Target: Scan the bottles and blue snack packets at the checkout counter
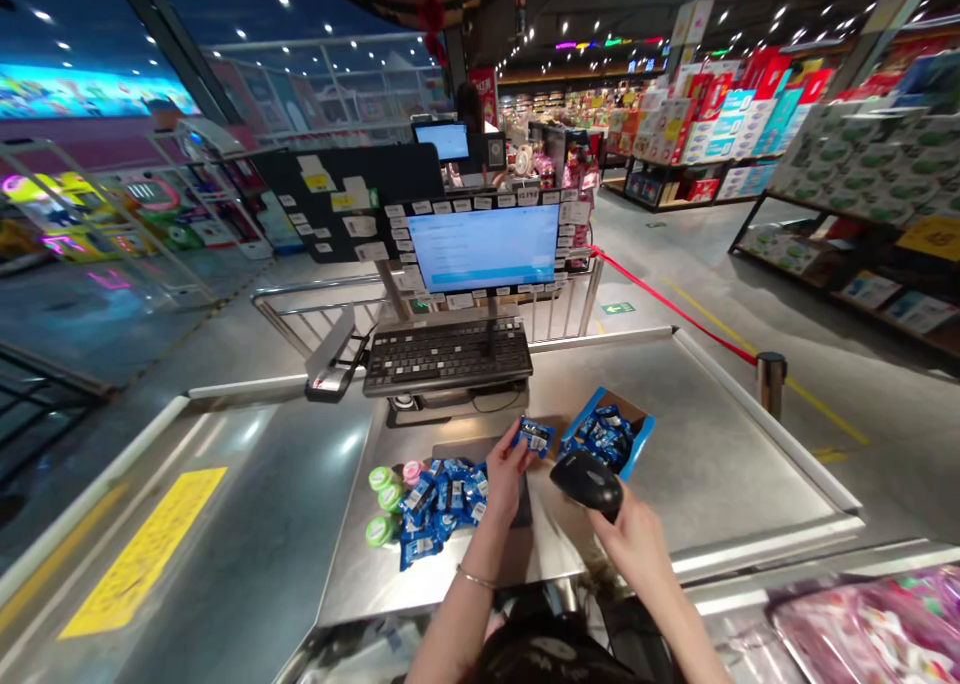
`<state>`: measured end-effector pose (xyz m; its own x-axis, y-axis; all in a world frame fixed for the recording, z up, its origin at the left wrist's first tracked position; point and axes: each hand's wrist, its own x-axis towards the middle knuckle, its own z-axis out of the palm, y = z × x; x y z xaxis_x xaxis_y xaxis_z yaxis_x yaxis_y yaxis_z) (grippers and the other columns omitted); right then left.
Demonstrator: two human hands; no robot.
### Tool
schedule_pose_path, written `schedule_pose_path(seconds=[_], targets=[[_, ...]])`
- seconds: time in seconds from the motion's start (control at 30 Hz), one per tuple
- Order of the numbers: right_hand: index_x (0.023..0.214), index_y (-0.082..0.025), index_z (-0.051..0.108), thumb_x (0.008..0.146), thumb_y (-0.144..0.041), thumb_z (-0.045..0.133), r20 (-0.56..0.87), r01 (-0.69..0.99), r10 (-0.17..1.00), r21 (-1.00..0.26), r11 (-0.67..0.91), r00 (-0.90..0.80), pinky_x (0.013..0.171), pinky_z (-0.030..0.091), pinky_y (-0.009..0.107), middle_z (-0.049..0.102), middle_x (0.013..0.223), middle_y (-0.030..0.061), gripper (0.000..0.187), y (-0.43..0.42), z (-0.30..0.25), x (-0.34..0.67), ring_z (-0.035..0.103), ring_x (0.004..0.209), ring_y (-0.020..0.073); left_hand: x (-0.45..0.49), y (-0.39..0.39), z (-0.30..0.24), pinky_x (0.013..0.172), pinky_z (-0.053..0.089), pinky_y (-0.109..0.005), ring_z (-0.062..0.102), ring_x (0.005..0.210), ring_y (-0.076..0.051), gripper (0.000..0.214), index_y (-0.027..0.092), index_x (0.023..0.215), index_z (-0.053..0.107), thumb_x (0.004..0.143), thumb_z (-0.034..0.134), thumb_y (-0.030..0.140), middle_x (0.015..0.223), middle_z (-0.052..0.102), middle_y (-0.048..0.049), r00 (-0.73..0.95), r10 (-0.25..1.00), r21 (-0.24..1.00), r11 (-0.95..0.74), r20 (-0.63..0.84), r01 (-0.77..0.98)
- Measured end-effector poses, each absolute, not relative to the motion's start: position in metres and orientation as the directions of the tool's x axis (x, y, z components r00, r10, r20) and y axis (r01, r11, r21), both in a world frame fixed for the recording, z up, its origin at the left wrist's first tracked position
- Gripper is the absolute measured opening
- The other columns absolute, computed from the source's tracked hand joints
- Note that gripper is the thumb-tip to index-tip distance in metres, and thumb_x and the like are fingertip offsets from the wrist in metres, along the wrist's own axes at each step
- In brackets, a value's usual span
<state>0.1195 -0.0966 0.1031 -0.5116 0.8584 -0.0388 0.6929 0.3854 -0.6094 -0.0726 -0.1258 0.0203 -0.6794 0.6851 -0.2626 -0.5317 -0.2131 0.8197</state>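
Note:
Between the fingers of my left hand [504, 469] is a small blue snack packet [535, 436], held up over the metal counter. My right hand [634, 534] grips a black handheld barcode scanner [585, 479], its head turned toward that packet. Just beyond the scanner, an open blue cardboard box [645, 438] holds several more blue packets [604, 434]. To the left of my left hand lies a pile of loose blue packets [444, 499]. Beside the pile stand several small containers with green lids [381, 531] and one with a pink lid [412, 472].
A keyboard [448, 354] and a lit monitor [487, 249] stand at the counter's back. A card terminal [328, 379] is left of the keyboard. The counter [720, 444] has raised edges. A red belt barrier [675, 309] runs along the right, and pink bags [877, 624] lie at lower right.

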Motion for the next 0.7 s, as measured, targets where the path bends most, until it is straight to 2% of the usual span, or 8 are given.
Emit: schedule_pose_path(seconds=[0.47, 0.63, 0.7], targets=[[0.112, -0.015, 0.054, 0.083, -0.032, 0.044, -0.072, 0.686, 0.85, -0.628, 0.367, -0.522, 0.07, 0.046, 0.03, 0.072, 0.09, 0.0103, 0.035, -0.103, 0.106, 0.113, 0.068, 0.089, 0.0288, -0.079, -0.139, 0.033, 0.095, 0.048, -0.036, 0.063, 0.1, -0.018, 0.061, 0.018, 0.123, 0.057, 0.066, 0.077, 0.029, 0.112, 0.066, -0.0082, -0.676, 0.693, 0.822, -0.217, -0.25, -0.526], [0.113, -0.014, 0.055, 0.083, -0.031, 0.045, -0.063, 0.694, 0.858, -0.62, 0.367, -0.51, 0.069, 0.046, 0.03, 0.072, 0.093, 0.0107, 0.036, -0.103, 0.105, 0.112, 0.068, 0.089, 0.0286, -0.081, -0.139, 0.027, 0.086, 0.049, -0.03, 0.064, 0.089, -0.014, 0.062, 0.018, 0.122, 0.058, 0.065, 0.077, 0.033, 0.101, 0.068, -0.0069, -0.668, 0.698, 0.827, -0.198, -0.258, -0.526], [0.113, -0.014, 0.055, 0.082, -0.031, 0.045, -0.056, 0.697, 0.859, -0.612, 0.373, -0.509, 0.069, 0.047, 0.03, 0.072, 0.092, 0.0105, 0.036, -0.103, 0.103, 0.111, 0.068, 0.088, 0.0282, -0.094, -0.145, 0.019, 0.078, 0.05, -0.027, 0.064, 0.082, -0.014, 0.062, 0.018, 0.12, 0.058, 0.065, 0.075, 0.038, 0.094, 0.068, -0.0055, -0.707, 0.67, 0.879, -0.172, -0.226, -0.444]])
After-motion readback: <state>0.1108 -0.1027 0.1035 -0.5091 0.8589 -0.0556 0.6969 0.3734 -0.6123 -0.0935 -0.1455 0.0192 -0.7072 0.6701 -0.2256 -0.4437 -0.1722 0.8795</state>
